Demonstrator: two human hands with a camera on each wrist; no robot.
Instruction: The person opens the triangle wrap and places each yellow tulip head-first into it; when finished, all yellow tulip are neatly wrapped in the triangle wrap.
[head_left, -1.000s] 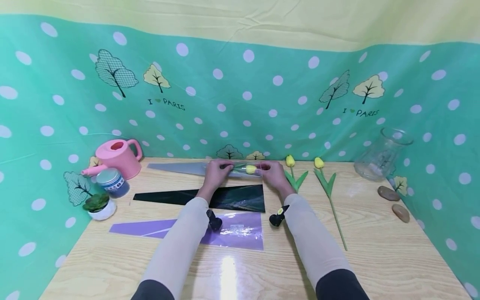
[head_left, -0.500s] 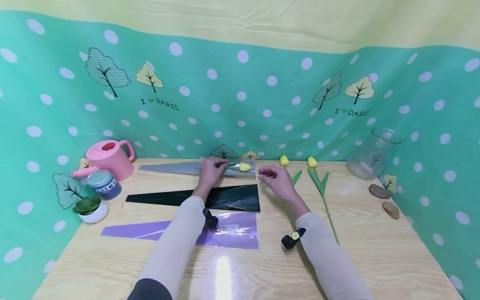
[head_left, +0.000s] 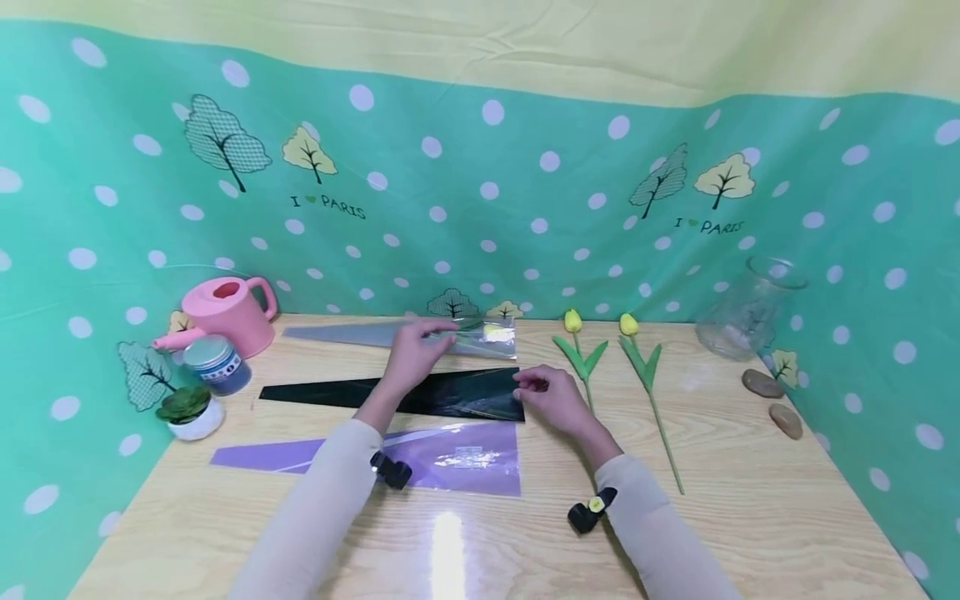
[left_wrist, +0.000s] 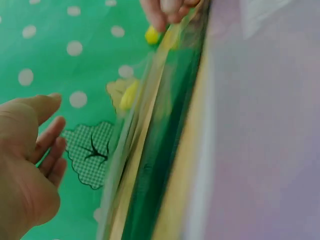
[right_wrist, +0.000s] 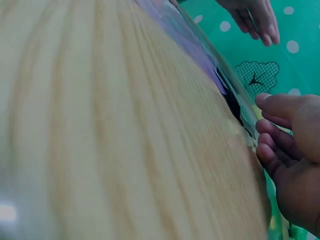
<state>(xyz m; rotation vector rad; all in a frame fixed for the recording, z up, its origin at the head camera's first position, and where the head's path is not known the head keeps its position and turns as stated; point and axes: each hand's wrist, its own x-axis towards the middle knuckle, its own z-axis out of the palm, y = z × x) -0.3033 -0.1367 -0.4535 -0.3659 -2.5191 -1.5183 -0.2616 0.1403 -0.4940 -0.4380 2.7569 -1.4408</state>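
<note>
In the head view, a yellow tulip lies inside a grey-backed clear flower sleeve along the back of the table. My left hand hovers over this sleeve with loose fingers, holding nothing. Below it lies a black flower sleeve, and nearer me a purple one. At the right end of the black sleeve is my right hand, fingers loosely bent; the right wrist view shows a gap between its thumb and fingers.
Two more yellow tulips, a nearer one and a farther one, lie to the right. A glass vase and two brown stones stand beyond. On the left are a pink watering can, a blue jar and a potted succulent.
My right hand has let go of the grey sleeve's open end and moved down to the black sleeve's right edge. My left hand has come off the sleeve and shifted slightly left.
</note>
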